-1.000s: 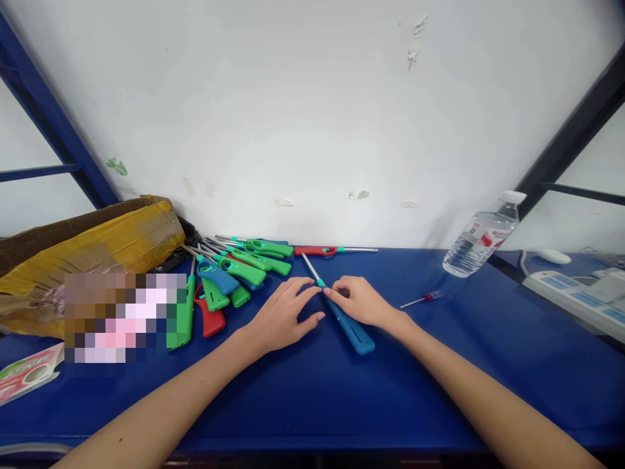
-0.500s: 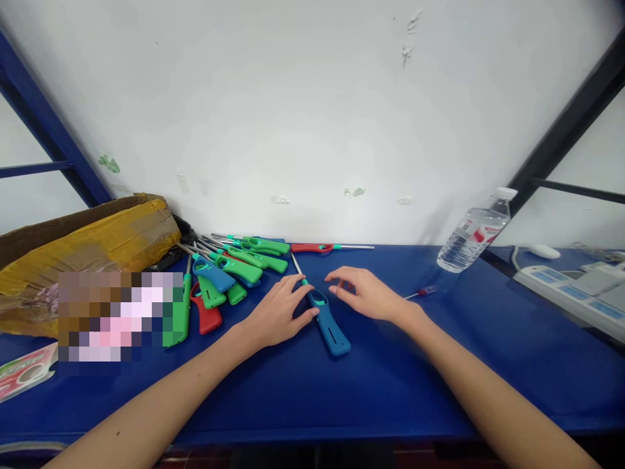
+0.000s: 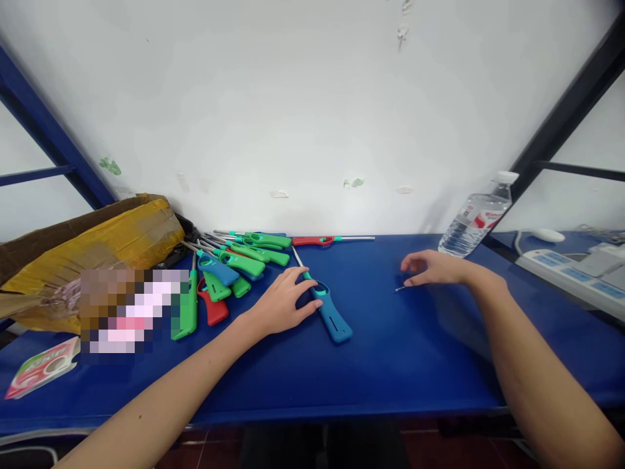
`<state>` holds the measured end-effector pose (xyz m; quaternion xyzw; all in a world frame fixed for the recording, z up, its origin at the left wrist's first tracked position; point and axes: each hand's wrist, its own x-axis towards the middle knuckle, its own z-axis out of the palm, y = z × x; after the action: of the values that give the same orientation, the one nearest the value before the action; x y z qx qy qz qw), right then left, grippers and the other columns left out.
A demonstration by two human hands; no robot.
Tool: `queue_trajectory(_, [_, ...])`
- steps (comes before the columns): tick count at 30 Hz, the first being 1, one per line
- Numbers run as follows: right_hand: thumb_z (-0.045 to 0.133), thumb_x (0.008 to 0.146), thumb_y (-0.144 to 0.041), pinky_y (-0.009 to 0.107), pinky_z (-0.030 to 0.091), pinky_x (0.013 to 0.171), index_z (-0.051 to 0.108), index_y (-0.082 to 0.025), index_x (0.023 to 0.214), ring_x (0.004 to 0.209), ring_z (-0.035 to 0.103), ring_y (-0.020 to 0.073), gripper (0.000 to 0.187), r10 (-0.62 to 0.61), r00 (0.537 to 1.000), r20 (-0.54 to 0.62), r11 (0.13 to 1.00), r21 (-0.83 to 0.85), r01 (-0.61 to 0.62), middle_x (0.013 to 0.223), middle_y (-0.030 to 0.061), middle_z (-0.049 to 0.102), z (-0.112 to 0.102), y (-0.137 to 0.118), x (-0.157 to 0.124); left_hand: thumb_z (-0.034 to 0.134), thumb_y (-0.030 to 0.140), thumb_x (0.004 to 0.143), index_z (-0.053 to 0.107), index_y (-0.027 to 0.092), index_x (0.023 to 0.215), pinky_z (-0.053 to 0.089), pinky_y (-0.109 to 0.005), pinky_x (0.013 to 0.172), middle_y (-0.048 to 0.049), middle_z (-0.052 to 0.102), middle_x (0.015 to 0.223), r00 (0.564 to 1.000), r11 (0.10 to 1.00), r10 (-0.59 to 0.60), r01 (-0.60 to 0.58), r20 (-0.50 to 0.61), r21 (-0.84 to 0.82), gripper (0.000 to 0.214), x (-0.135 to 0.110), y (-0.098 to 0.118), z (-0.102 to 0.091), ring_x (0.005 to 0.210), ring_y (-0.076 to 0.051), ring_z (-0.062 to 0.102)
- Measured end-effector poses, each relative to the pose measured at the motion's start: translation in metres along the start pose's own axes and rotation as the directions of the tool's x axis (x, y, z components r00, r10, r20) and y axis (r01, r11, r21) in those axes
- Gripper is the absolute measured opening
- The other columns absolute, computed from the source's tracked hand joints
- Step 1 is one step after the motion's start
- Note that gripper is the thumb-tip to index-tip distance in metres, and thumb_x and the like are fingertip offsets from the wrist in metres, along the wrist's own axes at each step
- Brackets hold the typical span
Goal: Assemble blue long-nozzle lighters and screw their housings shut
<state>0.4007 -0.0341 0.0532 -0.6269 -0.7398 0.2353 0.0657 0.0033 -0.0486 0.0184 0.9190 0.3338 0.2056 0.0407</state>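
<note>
A blue long-nosed lighter (image 3: pixel 332 316) lies on the blue table (image 3: pixel 371 365), its metal tube pointing away towards the wall. My left hand (image 3: pixel 283 303) rests on its teal trigger end, fingers spread and laid over it. My right hand (image 3: pixel 432 268) is out to the right, its fingers curled down over a small screwdriver (image 3: pixel 401 288), of which only the metal tip shows. Whether the fingers grip it I cannot see.
A heap of green, blue and red lighters (image 3: pixel 229 270) lies left of my left hand, and one red lighter (image 3: pixel 332 240) by the wall. A taped cardboard box (image 3: pixel 92 247) stands far left, a water bottle (image 3: pixel 473 225) and a power strip (image 3: pixel 571 277) at the right.
My right hand left the blue lighter and moved right to the screwdriver. My left hand stayed on the lighter, which slid slightly left.
</note>
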Motion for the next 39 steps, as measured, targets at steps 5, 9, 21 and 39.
queue_trajectory(5, [0.072,0.062,-0.051,0.032,0.045,0.062,0.069,-0.02,0.082,0.067,0.062,0.0219,0.038,0.128,0.988,-0.088,0.988,-0.078,-0.135,0.075,0.0048,0.067,-0.001,0.022,0.006,0.048,0.046,0.095,0.061,0.019,0.121,0.039,-0.047,0.109,-0.0164,0.048,0.135,1.0,1.0,-0.005,0.005,0.005,0.004,0.04,0.001,-0.004,0.001,0.131,-0.029,0.042])
queue_trajectory(9, [0.063,0.07,-0.053,0.031,0.044,0.062,0.067,-0.021,0.079,0.065,0.062,0.0204,0.033,0.078,0.993,-0.092,0.995,-0.054,-0.083,0.071,0.0038,0.068,0.009,0.025,0.015,0.048,0.044,0.096,0.06,0.019,0.122,0.04,-0.047,0.108,-0.0163,0.049,0.134,1.0,1.0,-0.002,0.002,0.012,-0.003,0.039,0.001,-0.005,0.002,0.131,-0.029,0.043])
queue_trajectory(21, [0.051,0.083,-0.057,0.032,0.046,0.064,0.069,-0.018,0.077,0.068,0.062,0.0214,0.044,0.137,0.766,-0.628,0.958,0.279,0.058,0.073,0.0066,0.069,0.051,-0.019,0.047,0.047,0.042,0.096,0.06,0.018,0.122,0.039,-0.047,0.109,-0.0161,0.048,0.134,1.0,1.0,-0.01,0.01,0.021,-0.006,0.037,0.002,-0.005,0.002,0.129,-0.028,0.044])
queue_trajectory(39, [0.069,0.073,-0.054,0.035,0.048,0.078,0.068,-0.017,0.088,0.084,0.061,0.0219,0.04,-0.245,0.959,-0.142,0.92,0.278,0.276,0.09,0.0083,0.069,0.034,-0.025,0.024,0.048,0.041,0.096,0.061,0.018,0.12,0.041,-0.047,0.108,-0.0158,0.049,0.134,1.0,1.0,-0.016,0.016,-0.005,-0.025,0.035,0.002,-0.004,0.003,0.129,-0.028,0.045])
